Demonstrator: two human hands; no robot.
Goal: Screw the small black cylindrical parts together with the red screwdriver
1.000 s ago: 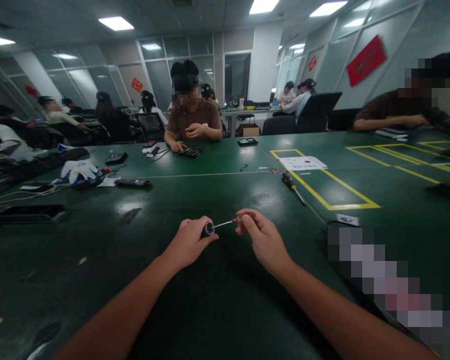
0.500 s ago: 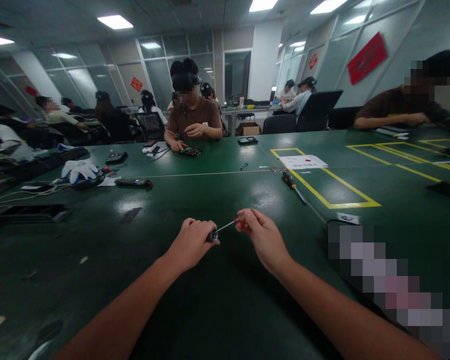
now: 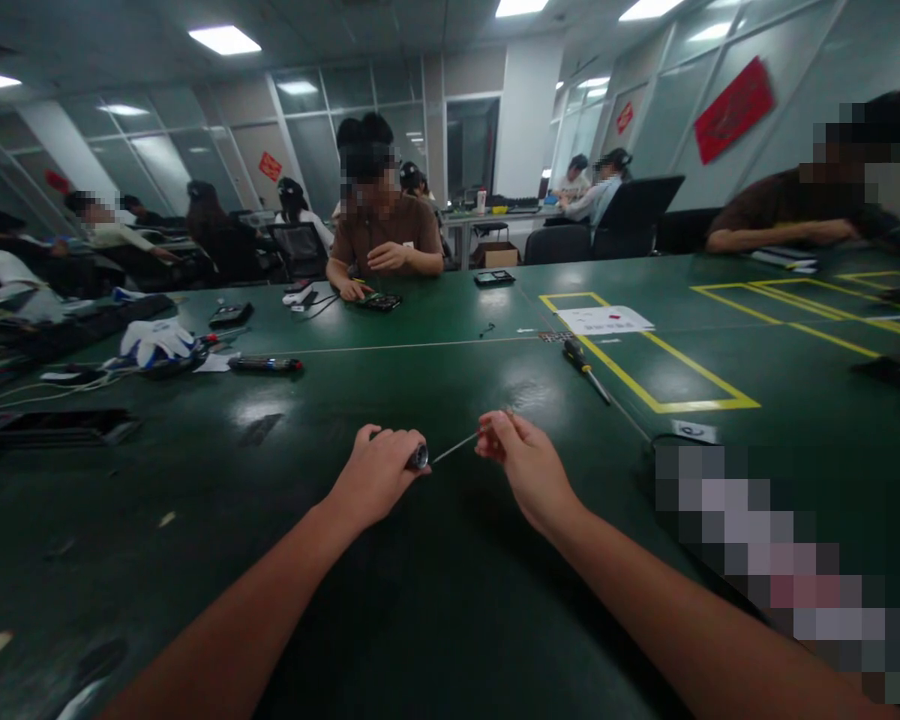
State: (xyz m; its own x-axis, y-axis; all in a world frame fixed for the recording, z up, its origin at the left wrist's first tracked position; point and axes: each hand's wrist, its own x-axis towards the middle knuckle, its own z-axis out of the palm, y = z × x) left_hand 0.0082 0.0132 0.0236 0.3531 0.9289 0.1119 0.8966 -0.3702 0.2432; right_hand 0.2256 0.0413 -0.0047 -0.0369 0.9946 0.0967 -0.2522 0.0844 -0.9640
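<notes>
My left hand (image 3: 379, 472) is closed around a dark cylindrical tool handle (image 3: 418, 457), whose round, metal-rimmed open end points right. Most of that handle is hidden inside my fist. Opposite it, my right hand (image 3: 523, 455) pinches a long thin screwdriver bit (image 3: 456, 447) by its far end, between thumb and fingers. The bit slants down to the left, its free tip beside the handle's open end and slightly apart from it. Both hands are above the green table (image 3: 435, 600).
A yellow-and-black screwdriver (image 3: 586, 371) lies ahead to the right, near a white paper sheet (image 3: 606, 320). A black pen-shaped tool (image 3: 265, 366) and white gloves (image 3: 157, 342) lie at left. Across the table a co-worker (image 3: 386, 235) handles a small dark device (image 3: 379, 302).
The bit's tip was at the handle's open end and is now just clear of it. My right hand has shifted slightly right and up, my left slightly left.
</notes>
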